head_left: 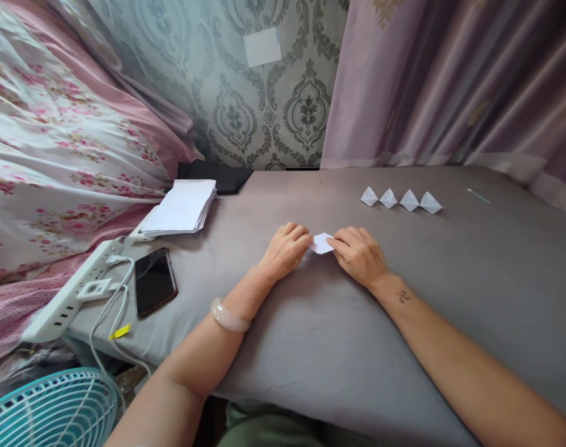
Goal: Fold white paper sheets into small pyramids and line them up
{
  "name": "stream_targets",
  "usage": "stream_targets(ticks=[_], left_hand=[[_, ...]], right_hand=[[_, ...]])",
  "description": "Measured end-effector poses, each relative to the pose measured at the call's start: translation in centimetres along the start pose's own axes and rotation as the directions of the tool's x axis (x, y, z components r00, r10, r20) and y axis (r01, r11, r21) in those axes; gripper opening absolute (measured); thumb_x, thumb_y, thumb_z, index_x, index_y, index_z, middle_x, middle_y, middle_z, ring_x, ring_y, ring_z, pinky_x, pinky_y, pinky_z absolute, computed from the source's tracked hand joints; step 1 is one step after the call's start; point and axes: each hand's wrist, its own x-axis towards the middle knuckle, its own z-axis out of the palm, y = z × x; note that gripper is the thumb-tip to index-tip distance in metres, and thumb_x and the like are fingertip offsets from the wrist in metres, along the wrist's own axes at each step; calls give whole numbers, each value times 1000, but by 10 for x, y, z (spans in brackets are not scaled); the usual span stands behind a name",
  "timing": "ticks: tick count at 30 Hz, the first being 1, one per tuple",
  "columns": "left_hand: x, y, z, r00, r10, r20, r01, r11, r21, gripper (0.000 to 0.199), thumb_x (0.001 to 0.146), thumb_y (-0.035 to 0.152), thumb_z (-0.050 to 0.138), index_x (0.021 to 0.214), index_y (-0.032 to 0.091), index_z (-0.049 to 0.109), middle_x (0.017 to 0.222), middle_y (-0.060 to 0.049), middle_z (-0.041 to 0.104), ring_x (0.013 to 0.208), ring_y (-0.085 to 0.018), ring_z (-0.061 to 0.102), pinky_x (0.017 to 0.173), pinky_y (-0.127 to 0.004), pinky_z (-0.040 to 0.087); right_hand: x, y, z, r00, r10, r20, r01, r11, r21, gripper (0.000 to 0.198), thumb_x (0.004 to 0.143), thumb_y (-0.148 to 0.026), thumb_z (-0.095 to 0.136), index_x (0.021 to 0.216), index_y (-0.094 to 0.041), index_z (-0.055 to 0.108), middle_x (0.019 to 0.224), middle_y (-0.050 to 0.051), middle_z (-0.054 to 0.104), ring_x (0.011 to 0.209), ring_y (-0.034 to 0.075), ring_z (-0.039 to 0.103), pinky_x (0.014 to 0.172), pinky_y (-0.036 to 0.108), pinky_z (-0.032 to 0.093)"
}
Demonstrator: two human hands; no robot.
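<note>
A small folded piece of white paper (322,244) is held between both hands, just above or on the grey cloth. My left hand (288,249) pinches its left corner, fingers curled. My right hand (360,254) grips the right corner, with a finger lying over the paper's edge. Several folded white paper shapes, boat-like with pointed tops, stand in a row beyond my right hand; the nearest to it is a paper boat (409,200). To the far left lies a stack of white paper sheets (182,208).
A dark phone (155,282) lies at the left beside a white power strip (73,292) with plugged-in cables. A blue fan (54,410) stands below the left edge. A cotton swab (478,196) lies at the far right. A black cloth (222,177) sits behind the stack.
</note>
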Motion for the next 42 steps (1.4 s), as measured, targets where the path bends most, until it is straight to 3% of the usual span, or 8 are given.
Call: stream_targets(ticks=[3, 5, 9, 13, 18, 31, 38, 42], left_hand=[[0, -2, 5, 990, 20, 139, -22, 1000, 16, 26, 92, 24, 41, 90, 18, 67, 94, -14, 61, 91, -25, 48, 86, -38, 35], [-2, -4, 8, 980, 23, 198, -30, 999, 33, 29, 93, 23, 39, 90, 16, 67, 91, -15, 61, 86, -24, 48, 83, -38, 38], [-4, -9, 12, 983, -19, 183, 13, 999, 35, 24, 92, 23, 44, 97, 15, 66, 98, -14, 61, 91, -23, 52, 86, -36, 42], [-1, -13, 11, 972, -171, 164, 177, 984, -28, 15, 87, 27, 56, 88, 17, 68, 91, -7, 62, 87, -18, 57, 83, -30, 45], [6, -14, 8, 922, -364, 134, 376, 923, -83, 21, 84, 35, 62, 83, 15, 70, 82, -5, 64, 72, -14, 57, 70, -25, 45], [18, -3, 7, 818, -545, 184, 558, 829, -23, 23, 83, 32, 59, 85, 13, 72, 77, -6, 68, 71, -16, 59, 70, -27, 44], [22, -4, 6, 781, -586, 216, 600, 800, 3, 25, 80, 34, 60, 86, 12, 72, 74, -6, 67, 69, -15, 57, 67, -26, 42], [23, -7, 4, 764, -603, 231, 624, 781, -28, 27, 77, 38, 63, 81, 13, 71, 70, -5, 64, 65, -14, 53, 61, -25, 38]], right_hand=[[-4, -4, 3, 994, 9, 108, -10, 1000, 13, 30, 93, -16, 42, 89, -20, 72, 87, 8, 66, 82, 20, 51, 72, 33, 35], [-8, -7, 4, 982, 68, 175, -79, 995, 56, 27, 93, -17, 45, 91, -20, 72, 92, 8, 66, 84, 20, 52, 73, 32, 36], [-13, -15, -2, 923, 245, 296, -284, 954, 95, 20, 92, -22, 49, 94, -20, 69, 99, 7, 66, 89, 20, 56, 71, 31, 38], [-10, -21, -11, 849, 383, 364, -429, 902, 52, 23, 92, -27, 48, 88, -15, 67, 98, 10, 66, 92, 23, 58, 74, 31, 39], [-5, -14, -16, 777, 484, 403, -560, 823, 92, 30, 94, -29, 44, 79, -16, 67, 95, 10, 66, 88, 21, 59, 76, 31, 40], [-8, -3, 0, 746, 574, 338, -650, 737, 184, 24, 86, -33, 52, 71, -19, 63, 90, 7, 64, 81, 19, 58, 74, 30, 41], [-5, 9, 6, 755, 532, 384, -637, 733, 239, 24, 84, -35, 55, 74, -19, 70, 89, 7, 63, 90, 19, 57, 80, 29, 41], [-1, 20, 7, 714, 527, 462, -680, 679, 276, 25, 78, -39, 60, 67, -19, 70, 83, 5, 63, 88, 19, 57, 75, 28, 42]])
